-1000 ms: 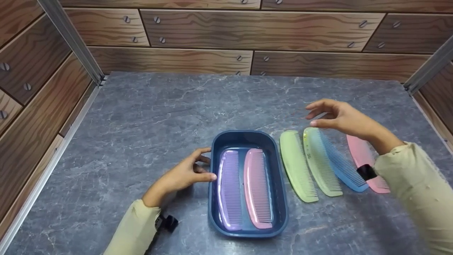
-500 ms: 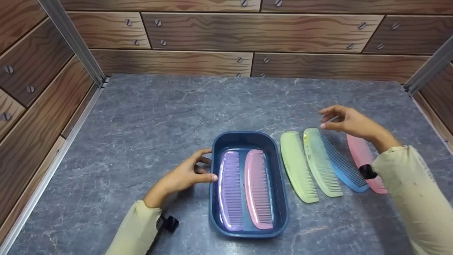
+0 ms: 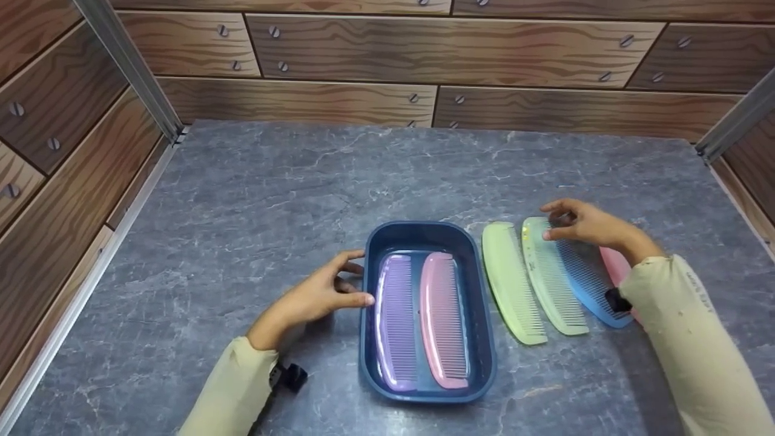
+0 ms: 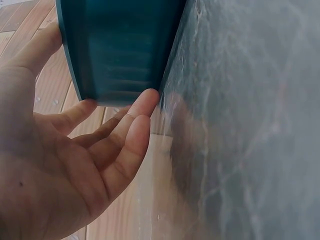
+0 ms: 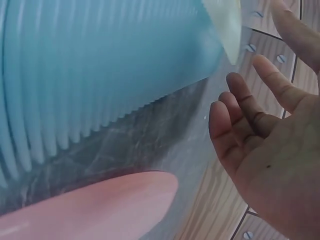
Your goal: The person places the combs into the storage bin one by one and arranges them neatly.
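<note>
In the head view, my left hand (image 3: pixel 312 297) rests against the left side of a dark blue tray (image 3: pixel 367 363), thumb tip at its rim. The left wrist view shows relaxed fingers touching the tray's outer wall (image 4: pixel 120 55). A purple comb (image 3: pixel 395 321) and a pink comb (image 3: pixel 444 321) lie inside. My right hand (image 3: pixel 590 227) hovers over the upper ends of a pale green comb with yellow marks (image 3: pixel 548 278) and a blue comb (image 3: pixel 587 284). Its fingers are loosely bent and hold nothing; the right wrist view shows them apart from the blue comb (image 5: pixel 100 60).
Another light green comb (image 3: pixel 511 281) lies between the tray and the marked comb. A second pink comb (image 3: pixel 614 263) lies partly hidden under my right forearm. All rest on a grey marbled table (image 3: pixel 272 181), with wood-patterned panels (image 3: pixel 339 51) behind.
My right hand has come down and nearer to the upper ends of the marked green and blue combs. My left hand stays at the tray.
</note>
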`<move>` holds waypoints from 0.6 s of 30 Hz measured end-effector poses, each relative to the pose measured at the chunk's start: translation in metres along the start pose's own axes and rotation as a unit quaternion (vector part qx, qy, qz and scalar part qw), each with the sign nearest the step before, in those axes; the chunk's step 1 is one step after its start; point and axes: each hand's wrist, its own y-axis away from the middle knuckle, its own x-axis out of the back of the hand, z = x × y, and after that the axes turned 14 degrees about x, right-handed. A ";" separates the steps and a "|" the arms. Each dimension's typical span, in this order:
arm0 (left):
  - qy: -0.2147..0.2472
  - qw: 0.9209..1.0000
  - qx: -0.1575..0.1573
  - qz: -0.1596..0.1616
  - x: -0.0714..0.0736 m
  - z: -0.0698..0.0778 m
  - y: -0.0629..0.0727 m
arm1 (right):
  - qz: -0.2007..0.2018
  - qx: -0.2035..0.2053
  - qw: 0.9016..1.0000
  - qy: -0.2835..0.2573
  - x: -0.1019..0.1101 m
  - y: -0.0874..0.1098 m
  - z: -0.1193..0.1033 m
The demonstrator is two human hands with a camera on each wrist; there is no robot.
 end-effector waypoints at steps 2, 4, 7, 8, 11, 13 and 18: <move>0.000 1.000 0.001 0.001 0.000 0.000 0.000 | -0.005 0.001 1.000 -0.001 -0.001 -0.001 0.003; 0.001 1.000 0.002 0.001 0.000 -0.001 0.000 | -0.007 0.000 1.000 0.000 -0.001 -0.002 0.005; 0.001 1.000 0.004 0.002 0.000 -0.001 0.000 | -0.011 -0.004 1.000 -0.006 -0.002 -0.002 0.007; 0.001 1.000 0.003 0.001 0.000 -0.001 0.000 | -0.013 -0.006 1.000 -0.010 -0.002 -0.002 0.007; 0.002 1.000 0.001 0.000 0.000 -0.001 0.001 | -0.016 -0.010 1.000 -0.019 -0.004 -0.003 0.009; 0.003 1.000 -0.002 -0.001 0.000 -0.001 0.001 | -0.017 -0.011 1.000 -0.023 -0.005 -0.004 0.010; 0.004 1.000 0.001 -0.007 0.000 0.000 0.000 | -0.023 -0.010 1.000 -0.012 -0.006 -0.007 0.012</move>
